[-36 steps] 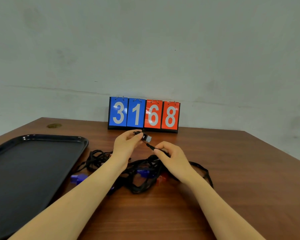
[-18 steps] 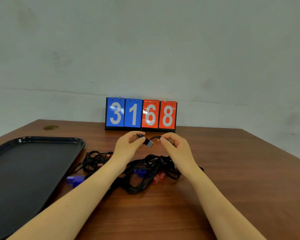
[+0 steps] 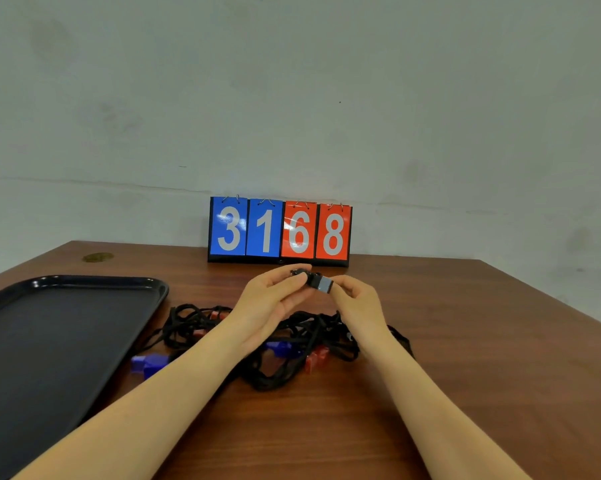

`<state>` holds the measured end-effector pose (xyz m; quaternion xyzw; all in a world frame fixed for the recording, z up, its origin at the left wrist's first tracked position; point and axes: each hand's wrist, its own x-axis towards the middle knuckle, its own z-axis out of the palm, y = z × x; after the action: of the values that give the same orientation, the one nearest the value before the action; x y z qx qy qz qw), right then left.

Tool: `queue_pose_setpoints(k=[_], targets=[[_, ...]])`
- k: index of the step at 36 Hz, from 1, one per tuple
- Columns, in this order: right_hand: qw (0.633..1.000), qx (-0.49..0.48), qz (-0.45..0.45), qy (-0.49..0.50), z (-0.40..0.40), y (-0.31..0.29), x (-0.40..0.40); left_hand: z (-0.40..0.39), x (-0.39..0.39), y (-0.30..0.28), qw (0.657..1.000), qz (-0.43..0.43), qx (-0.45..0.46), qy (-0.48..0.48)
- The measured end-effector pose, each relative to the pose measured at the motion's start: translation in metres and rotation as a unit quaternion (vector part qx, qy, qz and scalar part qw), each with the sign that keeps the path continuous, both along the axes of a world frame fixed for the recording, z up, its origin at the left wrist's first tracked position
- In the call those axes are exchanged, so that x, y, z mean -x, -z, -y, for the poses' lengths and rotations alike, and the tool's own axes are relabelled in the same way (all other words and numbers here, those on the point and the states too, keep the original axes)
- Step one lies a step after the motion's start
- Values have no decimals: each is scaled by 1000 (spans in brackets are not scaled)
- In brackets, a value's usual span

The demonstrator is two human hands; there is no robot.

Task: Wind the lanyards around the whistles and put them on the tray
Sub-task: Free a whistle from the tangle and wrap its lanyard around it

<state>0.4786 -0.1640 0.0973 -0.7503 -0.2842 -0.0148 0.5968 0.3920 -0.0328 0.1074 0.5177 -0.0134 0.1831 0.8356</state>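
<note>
Left hand (image 3: 275, 299) pinches the black whistle (image 3: 314, 280); right hand (image 3: 356, 299), at three o'clock, pinches its lanyard: wrap each turn snug.

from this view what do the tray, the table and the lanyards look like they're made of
Tray: probably plastic, black and glossy, with light glinting along its raised rim. Table: wood or wood-look laminate, reddish brown with visible grain; which one cannot be told. Lanyards: woven fabric cord, matte black, lying limp in tangled loops.
</note>
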Motion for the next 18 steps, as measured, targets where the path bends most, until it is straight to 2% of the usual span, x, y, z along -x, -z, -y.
queue_pose_setpoints(k=[6,10,12,14,18], targets=[[991,106,77,-35,-6,10,0,-8,-8,6,995,-2,78,-54],[972,181,135,-58,-7,14,4,-10,-9,10,992,-16,68,-102],[961,216,163,-59,-7,15,4,-11,-9,13,990,-36,28,-132],[951,242,183,-57,-7,15,5,-13,-10,16,981,-59,-49,-176],[936,271,209,-85,-7,11,8,-21,-10,17,937,-79,-218,-262]])
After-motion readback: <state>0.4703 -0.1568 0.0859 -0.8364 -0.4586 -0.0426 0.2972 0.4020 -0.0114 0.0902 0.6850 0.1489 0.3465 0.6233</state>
